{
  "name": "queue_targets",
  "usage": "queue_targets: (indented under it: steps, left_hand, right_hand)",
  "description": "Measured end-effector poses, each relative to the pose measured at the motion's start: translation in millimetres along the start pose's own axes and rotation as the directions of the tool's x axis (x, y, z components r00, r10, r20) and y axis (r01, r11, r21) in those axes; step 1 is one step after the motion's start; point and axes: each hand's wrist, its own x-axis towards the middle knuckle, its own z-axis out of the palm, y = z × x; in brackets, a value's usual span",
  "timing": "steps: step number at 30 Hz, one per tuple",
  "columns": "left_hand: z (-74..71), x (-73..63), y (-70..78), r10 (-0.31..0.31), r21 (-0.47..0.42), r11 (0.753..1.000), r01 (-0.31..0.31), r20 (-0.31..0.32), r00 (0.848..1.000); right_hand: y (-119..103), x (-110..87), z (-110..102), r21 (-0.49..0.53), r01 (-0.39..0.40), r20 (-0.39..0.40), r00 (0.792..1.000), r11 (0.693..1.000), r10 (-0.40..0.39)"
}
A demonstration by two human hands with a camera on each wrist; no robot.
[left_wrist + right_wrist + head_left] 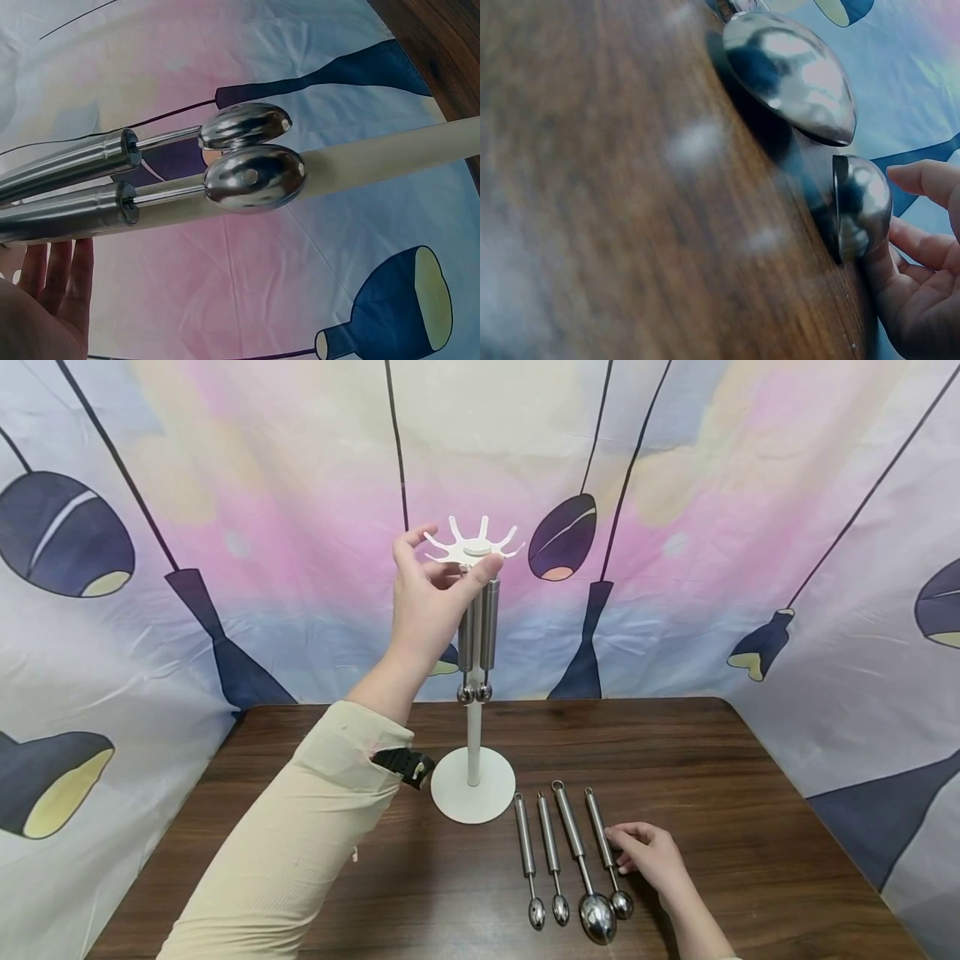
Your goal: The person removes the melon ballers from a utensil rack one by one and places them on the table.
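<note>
In the head view my left hand (431, 597) grips the pronged top of a white utensil stand (475, 550), thumb in front and fingers behind. Two steel melon ballers (487, 627) hang from it; the left wrist view shows their oval bowls (255, 178) beside the white pole. My right hand (648, 856) is at the rightmost melon baller (598, 827) on the table, fingertips along its handle's right side. The right wrist view shows thumb and fingers apart behind its round bowl (864, 206); the bowl hides the handle and any contact.
Left of that melon baller lie a larger scoop (570, 818) and two small oval ones, a left one (525, 835) and a middle one (550, 835), bowls toward me. The stand's round base (472, 806) rests on the wooden table (660, 752). A patterned cloth (300, 527) hangs behind.
</note>
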Motion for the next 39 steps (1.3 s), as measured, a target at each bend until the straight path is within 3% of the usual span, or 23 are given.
queue_targets:
  steps: [6, 16, 24, 32, 39]
  left_hand:
    - [-1.6, -0.6, -2.5, 0.011, -0.035, 0.999, -0.011, 0.018, 1.000]
    - [-8.3, 0.1, -10.8, 0.095, -0.145, 0.986, -0.079, 0.102, 0.990]
    - [-9.3, 0.6, -12.3, 0.133, -0.213, 0.971, -0.107, 0.111, 0.985]
    - [-8.5, 0.2, -12.6, 0.159, -0.233, 0.964, -0.130, 0.110, 0.981]
    - [-7.1, 1.2, -12.2, 0.156, -0.228, 0.965, -0.129, 0.104, 0.982]
  right_hand:
    - [-1.3, -1.2, 0.2, 0.001, 0.005, 0.004, 1.000, 1.000, -0.005]
    - [-3.2, -2.0, -0.7, -0.014, 0.000, 0.003, 1.000, 1.000, 0.000]
    - [-9.6, 0.1, -1.1, -0.026, 0.009, 0.017, 1.000, 1.000, -0.009]
    - [-39.2, 1.7, 2.8, 0.006, 0.084, -0.004, 0.996, 0.996, -0.084]
    - [-72.6, -1.3, 5.6, 0.020, 0.155, 0.043, 0.987, 0.988, -0.156]
